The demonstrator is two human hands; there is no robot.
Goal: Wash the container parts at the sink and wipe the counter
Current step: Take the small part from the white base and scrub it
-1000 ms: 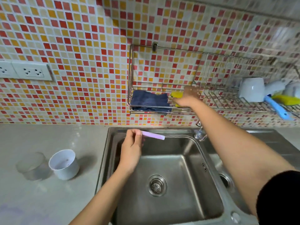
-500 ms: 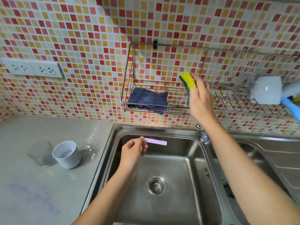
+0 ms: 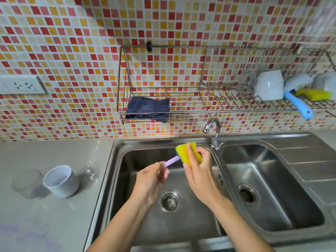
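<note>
A: If we begin at the left, what stands on the counter point(image 3: 36, 224)?

B: Two container parts, just beside each other. One is a clear cup point(image 3: 27, 182), too blurred for me to tell which way up it stands. The other is a white cup point(image 3: 61, 180) with its open mouth showing.

A: And on the wall past them?

B: A wire rack point(image 3: 189, 107) hangs on the tiles, with a dark blue cloth point(image 3: 148, 110) lying in its left bay.

A: The hands?

B: Both are over the left basin point(image 3: 131, 160). The left hand point(image 3: 151, 180) pinches the near end of a slim lilac piece point(image 3: 171, 160) between thumb and curled fingers. The far end of that piece meets a yellow sponge point(image 3: 181, 151). The right hand point(image 3: 200, 175) grips the sponge, its fingers wrapped round it.

A: Further right?

B: The faucet point(image 3: 213, 131) stands between the two basins. The rack's right end holds a white mug point(image 3: 269, 84), a blue-handled brush point(image 3: 298, 106) and a second sponge point(image 3: 316, 94), also yellow.
</note>
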